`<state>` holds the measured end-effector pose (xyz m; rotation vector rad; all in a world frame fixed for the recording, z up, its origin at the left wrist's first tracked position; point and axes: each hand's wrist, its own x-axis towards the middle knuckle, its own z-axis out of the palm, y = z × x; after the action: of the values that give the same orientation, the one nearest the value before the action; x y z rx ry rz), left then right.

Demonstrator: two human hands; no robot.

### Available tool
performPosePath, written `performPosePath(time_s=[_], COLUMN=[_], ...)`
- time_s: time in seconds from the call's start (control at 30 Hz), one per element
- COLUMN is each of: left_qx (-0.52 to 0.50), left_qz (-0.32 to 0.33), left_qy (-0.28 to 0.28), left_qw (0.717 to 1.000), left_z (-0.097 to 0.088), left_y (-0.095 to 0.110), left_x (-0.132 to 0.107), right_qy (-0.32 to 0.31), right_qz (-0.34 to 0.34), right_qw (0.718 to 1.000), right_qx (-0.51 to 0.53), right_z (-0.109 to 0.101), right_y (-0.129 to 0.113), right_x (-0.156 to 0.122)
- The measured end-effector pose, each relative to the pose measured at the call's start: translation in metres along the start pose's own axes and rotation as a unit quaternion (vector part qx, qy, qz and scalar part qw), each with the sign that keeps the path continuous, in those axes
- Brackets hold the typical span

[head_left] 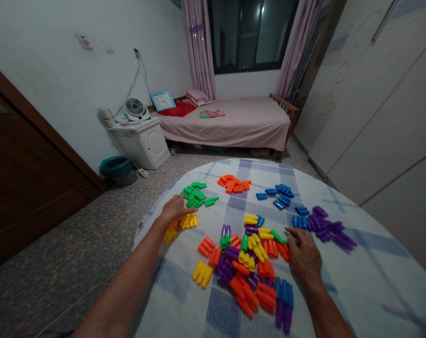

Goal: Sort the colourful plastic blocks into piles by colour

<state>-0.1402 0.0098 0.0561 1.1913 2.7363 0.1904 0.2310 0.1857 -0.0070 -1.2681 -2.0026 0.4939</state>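
Observation:
Bullet-shaped plastic pegs lie in colour groups on a round table with a checked cloth. My left hand rests palm down at the left, touching the green pegs and just above the yellow pegs. Orange pegs and blue pegs lie farther back. A mixed heap of pegs fills the middle. My right hand is at the heap's right edge, with its fingertips curled around a small dark spot. Purple pegs lie to the right of that hand.
Past the table's far edge stand a pink-covered bed and a white nightstand carrying a small fan. A teal bin sits on the floor at left, a brown door beyond it, and white wardrobe doors at right.

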Motion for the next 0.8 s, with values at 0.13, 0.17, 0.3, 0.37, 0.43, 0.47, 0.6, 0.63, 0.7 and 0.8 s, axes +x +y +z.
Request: performPosePath(time_s=[0.13,0.17,0.3,0.37,0.43,0.47,0.6,0.63,0.7,0.8], left_qx=[0.001,-0.006,-0.025,-0.026,-0.025,-0.024,-0.015,-0.012,-0.014,-0.071], left_qz=[-0.022,-0.031,-0.031,-0.017,-0.005,0.000,0.015,0.027,0.069,0.149], left_qy=[-0.025,-0.021,-0.012,-0.012,-0.011,-0.010,0.018,0.049,0.132,0.127], left_qw=[0.999,0.999,0.999,0.999,1.000,1.000,1.000,0.998,0.989,0.978], left_z=[0.002,0.003,0.005,0.007,0.007,0.006,-0.001,-0.003,-0.006,0.000], left_y=[0.013,0.016,0.026,0.033,0.040,0.043,0.051,0.051,0.049,0.045], left_x=[0.019,0.023,0.035,0.041,0.047,0.050,0.037,0.026,-0.007,-0.077], right_qy=[-0.002,-0.002,-0.002,-0.003,-0.003,-0.003,-0.003,-0.002,0.000,0.001], right_qz=[-0.002,-0.001,-0.001,-0.001,-0.002,-0.002,-0.005,-0.006,-0.007,-0.005], right_qw=[1.000,1.000,1.000,1.000,1.000,1.000,1.000,1.000,1.000,1.000], right_qx=[0.005,0.006,0.006,0.005,0.005,0.005,0.005,0.005,0.003,-0.001], right_z=[0.000,0.000,-0.001,-0.001,-0.001,-0.001,-0.001,-0.001,-0.001,-0.002], right_y=[0.001,0.001,0.001,0.001,0.001,0.001,0.000,0.000,-0.001,-0.003], right_x=[-0.001,-0.001,-0.001,0.000,0.000,0.000,-0.001,-0.001,-0.001,-0.001])
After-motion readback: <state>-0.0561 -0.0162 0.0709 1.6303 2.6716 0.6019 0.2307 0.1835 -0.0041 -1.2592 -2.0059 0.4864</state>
